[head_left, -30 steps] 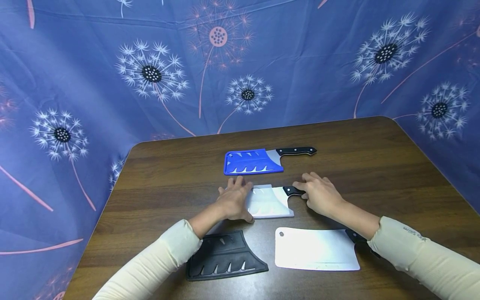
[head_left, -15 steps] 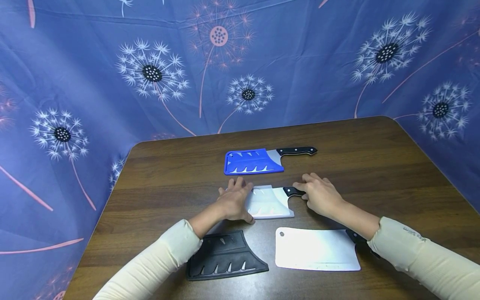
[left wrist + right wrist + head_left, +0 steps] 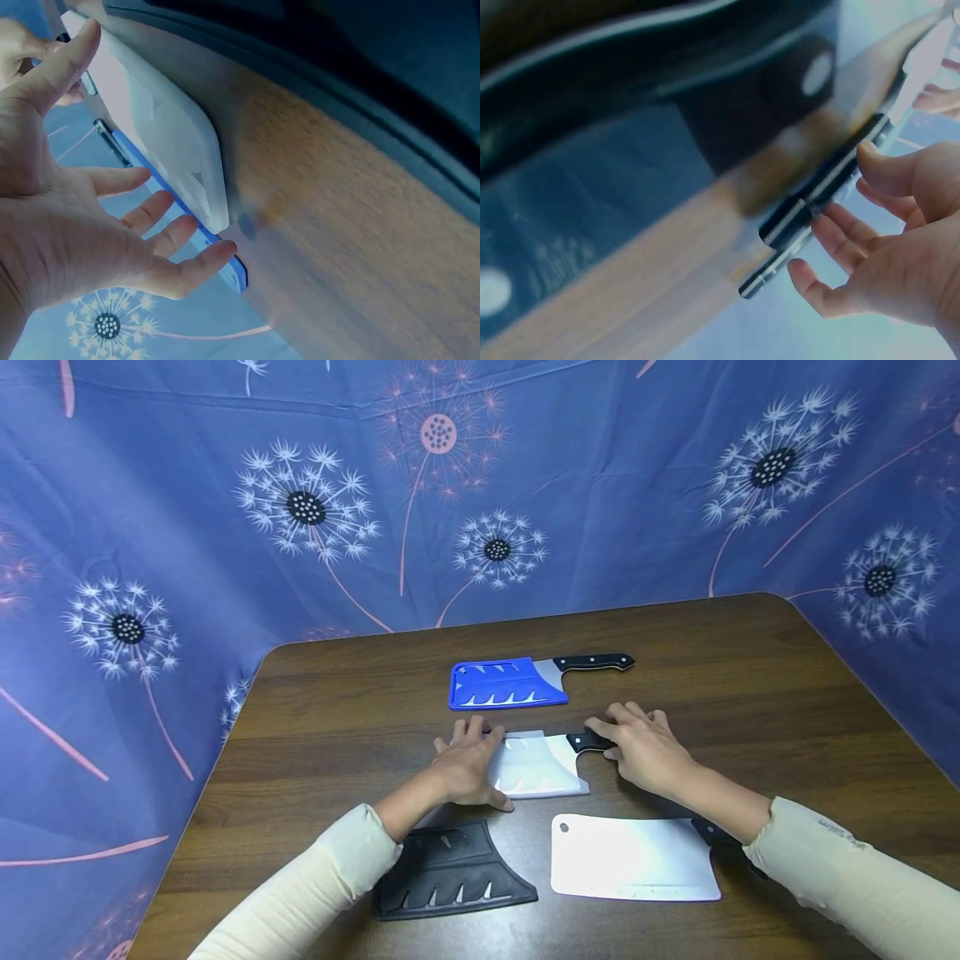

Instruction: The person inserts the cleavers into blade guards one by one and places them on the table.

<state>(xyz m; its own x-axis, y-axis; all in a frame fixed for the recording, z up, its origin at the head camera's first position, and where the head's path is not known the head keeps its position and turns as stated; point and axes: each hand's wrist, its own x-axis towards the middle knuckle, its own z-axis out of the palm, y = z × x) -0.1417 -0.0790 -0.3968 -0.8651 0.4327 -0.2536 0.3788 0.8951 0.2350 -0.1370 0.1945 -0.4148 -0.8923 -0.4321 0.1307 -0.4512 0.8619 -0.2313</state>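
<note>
A cleaver in a white blade cover [image 3: 536,767] lies mid-table, its black handle [image 3: 587,742] pointing right. My left hand [image 3: 468,764] is spread at the cover's left end, fingers apart; in the left wrist view the cover [image 3: 165,120] passes beside its loosely bent fingers. At the handle is my right hand [image 3: 648,752]. The right wrist view shows its thumb and fingertips close about the handle [image 3: 821,191], loosely bent and not wrapped round it. In front lie a black blade cover [image 3: 457,872] and a bare cleaver [image 3: 633,858], whose handle the right forearm partly hides.
Behind the white cover lies another cleaver with a black handle [image 3: 596,662], its blade in a blue cover [image 3: 506,683]. All rest on a brown wooden table [image 3: 337,693]. A blue cloth with dandelion prints [image 3: 585,485] hangs behind it.
My right hand has lifted slightly at the handle and its fingers have spread a little. My left hand has barely shifted. The cleavers and covers stay in place.
</note>
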